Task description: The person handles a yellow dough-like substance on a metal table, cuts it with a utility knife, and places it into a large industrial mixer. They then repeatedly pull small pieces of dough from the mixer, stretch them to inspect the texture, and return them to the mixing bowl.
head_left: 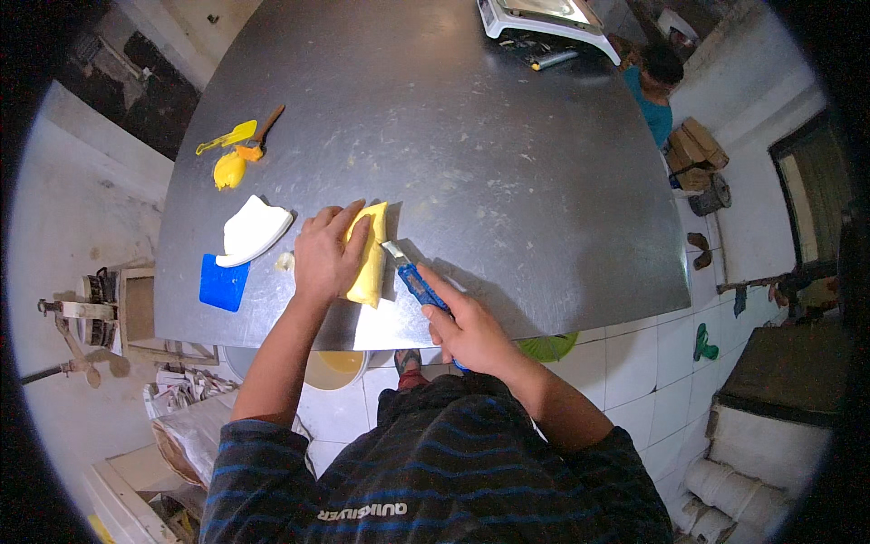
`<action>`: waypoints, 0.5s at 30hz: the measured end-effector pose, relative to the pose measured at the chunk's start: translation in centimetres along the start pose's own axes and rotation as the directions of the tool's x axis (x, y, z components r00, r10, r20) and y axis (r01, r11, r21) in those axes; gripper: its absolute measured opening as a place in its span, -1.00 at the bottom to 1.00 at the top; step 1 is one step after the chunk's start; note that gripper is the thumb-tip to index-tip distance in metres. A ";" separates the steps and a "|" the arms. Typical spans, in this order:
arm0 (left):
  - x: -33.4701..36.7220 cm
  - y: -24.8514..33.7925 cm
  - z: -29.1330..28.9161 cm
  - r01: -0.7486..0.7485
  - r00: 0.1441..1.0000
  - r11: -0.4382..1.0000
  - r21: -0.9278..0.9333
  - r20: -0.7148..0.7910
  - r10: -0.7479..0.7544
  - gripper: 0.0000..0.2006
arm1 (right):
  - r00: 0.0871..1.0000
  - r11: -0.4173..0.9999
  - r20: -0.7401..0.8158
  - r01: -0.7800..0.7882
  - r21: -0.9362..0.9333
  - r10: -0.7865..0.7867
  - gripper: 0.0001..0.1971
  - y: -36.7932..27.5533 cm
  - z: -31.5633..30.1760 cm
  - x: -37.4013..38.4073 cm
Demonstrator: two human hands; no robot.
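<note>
My left hand lies over a yellow, smooth, log-shaped piece and holds it against the metal table. Its fingers curl onto the far end; I cannot tell what the piece is made of. In my right hand is a blue utility knife, gripped by the handle. The knife's blade tip is at the right edge of the yellow piece, about halfway along it. Left of my left hand are a white curved scraper, a blue flat scraper and a small pale scrap.
Farther left lie a yellow plastic spatula, a wooden-handled tool and a yellow lump. A white scale stands at the far edge, with a metallic tube nearby. Another person is beyond the table's right side.
</note>
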State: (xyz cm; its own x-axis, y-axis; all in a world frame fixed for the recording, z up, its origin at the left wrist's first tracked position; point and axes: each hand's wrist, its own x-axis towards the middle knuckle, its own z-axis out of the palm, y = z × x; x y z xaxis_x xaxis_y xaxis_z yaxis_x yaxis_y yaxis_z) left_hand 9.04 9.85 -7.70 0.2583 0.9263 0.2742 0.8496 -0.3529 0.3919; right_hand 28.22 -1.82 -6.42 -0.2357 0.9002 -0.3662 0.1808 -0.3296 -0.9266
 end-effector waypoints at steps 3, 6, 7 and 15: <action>0.0 0.1 0.0 -0.021 1.000 0.999 0.038 0.012 0.020 -0.68 | 1.000 0.998 -0.009 -0.007 -0.066 0.006 -0.47 -0.6 -0.3 0.0; -0.2 0.1 0.0 -0.044 0.999 0.997 0.064 0.021 0.043 -0.69 | 0.998 0.993 0.028 -0.047 -0.105 0.050 -0.49 -1.4 -0.7 0.1; -0.2 0.1 0.0 -0.053 0.998 0.996 0.073 0.021 0.052 -0.69 | 0.997 0.993 0.047 -0.052 -0.109 0.057 -0.49 -1.8 -0.9 0.1; -0.3 0.6 -0.3 -0.104 0.994 0.990 0.097 0.034 0.101 -0.71 | 0.992 0.989 0.115 -0.044 -0.143 0.061 -0.49 -2.8 -1.4 0.2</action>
State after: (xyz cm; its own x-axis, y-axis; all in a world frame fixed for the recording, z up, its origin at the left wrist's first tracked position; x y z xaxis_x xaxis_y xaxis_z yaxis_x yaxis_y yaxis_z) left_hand 9.39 9.33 -7.31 0.3580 0.8900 0.2823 0.8589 -0.4325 0.2743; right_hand 28.99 -0.28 -3.81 -0.3325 0.8399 -0.4290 0.3256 -0.3247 -0.8880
